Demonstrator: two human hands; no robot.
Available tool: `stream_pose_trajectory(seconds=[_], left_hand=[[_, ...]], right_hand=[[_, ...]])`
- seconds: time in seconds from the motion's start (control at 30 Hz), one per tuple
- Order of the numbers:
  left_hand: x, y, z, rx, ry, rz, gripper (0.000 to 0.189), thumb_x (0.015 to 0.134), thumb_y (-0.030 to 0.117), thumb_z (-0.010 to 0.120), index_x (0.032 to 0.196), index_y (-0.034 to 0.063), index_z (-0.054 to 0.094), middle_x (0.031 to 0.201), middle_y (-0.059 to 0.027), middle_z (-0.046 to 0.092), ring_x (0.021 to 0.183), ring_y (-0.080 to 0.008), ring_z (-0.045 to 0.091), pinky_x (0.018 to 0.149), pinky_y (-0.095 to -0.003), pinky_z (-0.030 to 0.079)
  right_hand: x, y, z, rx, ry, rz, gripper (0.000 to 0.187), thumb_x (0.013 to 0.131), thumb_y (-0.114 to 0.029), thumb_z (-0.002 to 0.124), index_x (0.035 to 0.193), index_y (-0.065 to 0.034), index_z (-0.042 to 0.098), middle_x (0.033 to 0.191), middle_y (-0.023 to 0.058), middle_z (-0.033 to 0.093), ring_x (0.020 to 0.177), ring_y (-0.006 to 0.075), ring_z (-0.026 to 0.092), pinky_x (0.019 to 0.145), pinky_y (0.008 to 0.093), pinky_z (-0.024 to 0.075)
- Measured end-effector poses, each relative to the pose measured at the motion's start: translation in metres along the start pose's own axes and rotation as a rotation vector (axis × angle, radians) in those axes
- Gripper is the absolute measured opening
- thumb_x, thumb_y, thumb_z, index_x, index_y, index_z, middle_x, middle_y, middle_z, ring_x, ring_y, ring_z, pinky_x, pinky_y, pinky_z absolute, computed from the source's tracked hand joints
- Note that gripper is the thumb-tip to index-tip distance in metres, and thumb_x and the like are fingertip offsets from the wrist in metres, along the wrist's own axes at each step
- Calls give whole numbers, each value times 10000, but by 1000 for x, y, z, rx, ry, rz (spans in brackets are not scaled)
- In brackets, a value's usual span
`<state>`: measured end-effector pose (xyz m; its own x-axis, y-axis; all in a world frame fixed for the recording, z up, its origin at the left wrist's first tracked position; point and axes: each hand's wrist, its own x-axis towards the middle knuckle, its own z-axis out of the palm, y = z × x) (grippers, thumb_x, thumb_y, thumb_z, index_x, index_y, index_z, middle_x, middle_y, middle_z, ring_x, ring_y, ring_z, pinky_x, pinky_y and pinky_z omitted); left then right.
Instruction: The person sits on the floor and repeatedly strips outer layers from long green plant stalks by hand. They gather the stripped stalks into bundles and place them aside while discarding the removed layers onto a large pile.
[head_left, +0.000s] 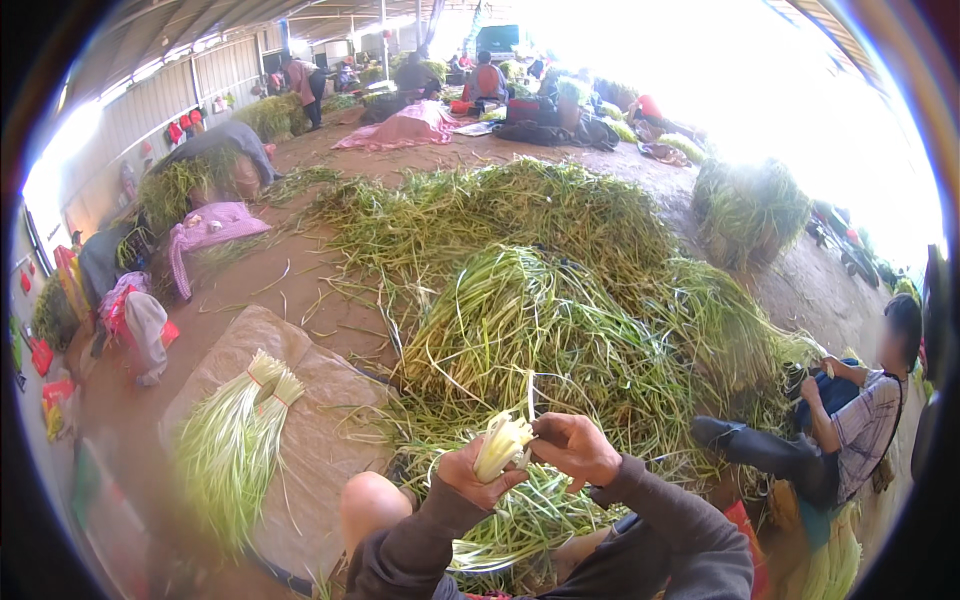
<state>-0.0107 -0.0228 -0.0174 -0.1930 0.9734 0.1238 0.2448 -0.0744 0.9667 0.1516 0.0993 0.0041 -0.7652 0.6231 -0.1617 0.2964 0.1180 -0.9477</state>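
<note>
My left hand (469, 472) is closed around a bundle of pale stalks (501, 448), their whitish ends pointing up and away from me. Beside it, the fingers of my right hand (581, 450) pinch a single stalk (532, 396) that stands upright. Loose green leaves (517, 517) spread over my lap below both hands. Just beyond them rises a large heap of long green leafy stalks (525, 322). To the left, tied bundles of cleaned stalks (240, 442) lie on a tan plastic sheet (315, 427), with bands near their pale ends.
At right, a seated person (855, 420) handles similar stalks. A flatter layer of leaves (487, 210) covers the ground behind the heap. Covered bales (217, 165) and a pink checked cloth (214, 225) sit at left. Several people work farther back, near a pink sheet (409, 126).
</note>
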Motion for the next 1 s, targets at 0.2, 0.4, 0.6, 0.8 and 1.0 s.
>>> stream_pose_trajectory(seconds=[0.2,0.4,0.6,0.8,1.0], left_hand=[[1,2,1,14,21,2,409,757,160,789,1108,52,608,810,-54,670,700,-114,610,662,-272,503],[4,1,6,4,69,26,390,753,182,791,1074,38,622,780,-63,667,679,-122,614,646,-288,501],[2,3,1,82,229,73,252,773,139,750,968,24,639,736,-84,666,643,-146,633,604,-303,500],[-2,-2,-26,21,581,157,255,769,104,749,944,-12,604,755,-42,634,663,-139,583,612,-278,477],[-3,-20,-45,-8,562,183,238,795,104,734,958,-16,610,789,-54,636,690,-126,582,628,-264,468]], right_hand=[[-8,-8,3,-16,26,-83,213,858,-88,587,1058,-18,600,765,43,627,571,97,608,380,236,494],[-6,-9,6,-237,53,-304,293,822,-69,605,1109,-40,556,647,56,574,528,132,597,455,270,480],[-9,-1,-2,-289,11,-388,382,814,-25,579,1191,-58,527,618,43,559,532,136,600,511,285,505],[-8,10,-33,-261,237,-241,592,821,-1,567,1384,-114,423,726,35,631,572,98,588,470,273,533],[2,44,-54,-74,301,-235,354,853,-39,557,1204,-64,593,740,46,636,608,93,577,444,261,496]])
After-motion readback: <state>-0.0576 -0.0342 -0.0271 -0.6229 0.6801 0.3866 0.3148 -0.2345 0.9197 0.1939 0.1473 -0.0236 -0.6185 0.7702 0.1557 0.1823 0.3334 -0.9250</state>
